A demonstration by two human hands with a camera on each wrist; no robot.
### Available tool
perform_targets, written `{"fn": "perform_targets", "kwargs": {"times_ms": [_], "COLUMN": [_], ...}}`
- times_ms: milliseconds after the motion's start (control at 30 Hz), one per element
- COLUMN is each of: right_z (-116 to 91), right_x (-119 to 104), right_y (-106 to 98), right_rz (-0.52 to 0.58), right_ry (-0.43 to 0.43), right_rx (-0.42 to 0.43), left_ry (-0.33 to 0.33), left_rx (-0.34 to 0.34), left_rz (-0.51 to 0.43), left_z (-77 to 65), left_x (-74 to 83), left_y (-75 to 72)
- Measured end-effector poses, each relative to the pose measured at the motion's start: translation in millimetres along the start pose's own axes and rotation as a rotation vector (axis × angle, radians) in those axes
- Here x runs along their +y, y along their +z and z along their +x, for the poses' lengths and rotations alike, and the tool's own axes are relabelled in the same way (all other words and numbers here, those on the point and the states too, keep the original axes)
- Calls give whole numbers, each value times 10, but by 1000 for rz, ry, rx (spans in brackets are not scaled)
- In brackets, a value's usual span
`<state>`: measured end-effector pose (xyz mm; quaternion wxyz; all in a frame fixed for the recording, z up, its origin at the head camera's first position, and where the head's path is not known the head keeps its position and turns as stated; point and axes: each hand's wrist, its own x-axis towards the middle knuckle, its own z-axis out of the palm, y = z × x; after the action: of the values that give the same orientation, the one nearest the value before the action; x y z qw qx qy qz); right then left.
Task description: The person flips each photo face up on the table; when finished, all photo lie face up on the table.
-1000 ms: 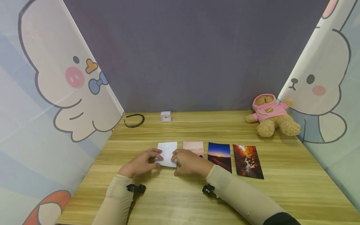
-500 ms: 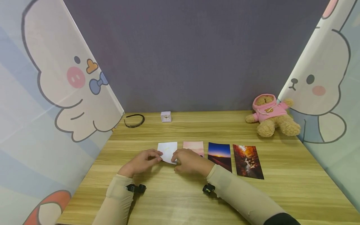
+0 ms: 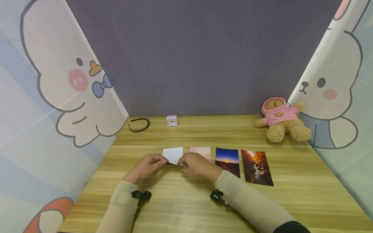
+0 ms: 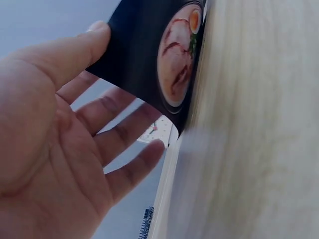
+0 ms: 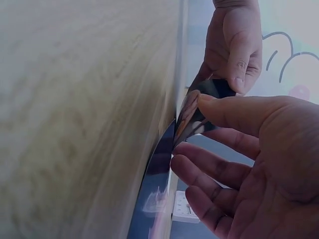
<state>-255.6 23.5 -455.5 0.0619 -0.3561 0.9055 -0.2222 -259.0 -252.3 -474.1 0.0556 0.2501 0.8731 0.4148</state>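
Observation:
A photo card (image 3: 172, 154), white back upward, tilts up at its near edge. My left hand (image 3: 147, 168) pinches the near left corner between thumb and fingers; my right hand (image 3: 196, 166) pinches the near right one. In the left wrist view the card's dark underside (image 4: 134, 55) bears a picture of a round bowl of food with half an egg. The right wrist view has both thumbs on that face, the card bending between them. Right of it lies a pale pink photo (image 3: 201, 152), partly hidden by my right hand.
Further right lie a sunset photo (image 3: 227, 158) and an autumn stream photo (image 3: 257, 166). Along the back stand a black headband (image 3: 140, 130), a small white clock (image 3: 172, 121) and a teddy bear (image 3: 281, 119) in a pink hoodie. A grey panel (image 3: 192, 58) closes off the wooden table (image 3: 175, 207).
The card's near edge has risen off the table and tipped away from me. My left fingers have closed from a spread pose onto its corner; the right hand has barely moved.

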Motion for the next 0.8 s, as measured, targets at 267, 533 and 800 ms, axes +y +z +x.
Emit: {"fn": "perform_targets", "kwargs": {"times_ms": [267, 533, 800], "right_z": [8, 27, 15], "right_x": [16, 10, -17], "right_y": [-31, -56, -107], "right_rz": [61, 139, 183], "right_ry": [5, 7, 2], "right_rx": [85, 181, 253], "left_ry": [39, 93, 112], "left_rx": [89, 181, 288], "left_rz": [-23, -73, -111], "left_z": [0, 0, 18], "left_x": [27, 61, 59], "left_y": [-12, -16, -13]}}
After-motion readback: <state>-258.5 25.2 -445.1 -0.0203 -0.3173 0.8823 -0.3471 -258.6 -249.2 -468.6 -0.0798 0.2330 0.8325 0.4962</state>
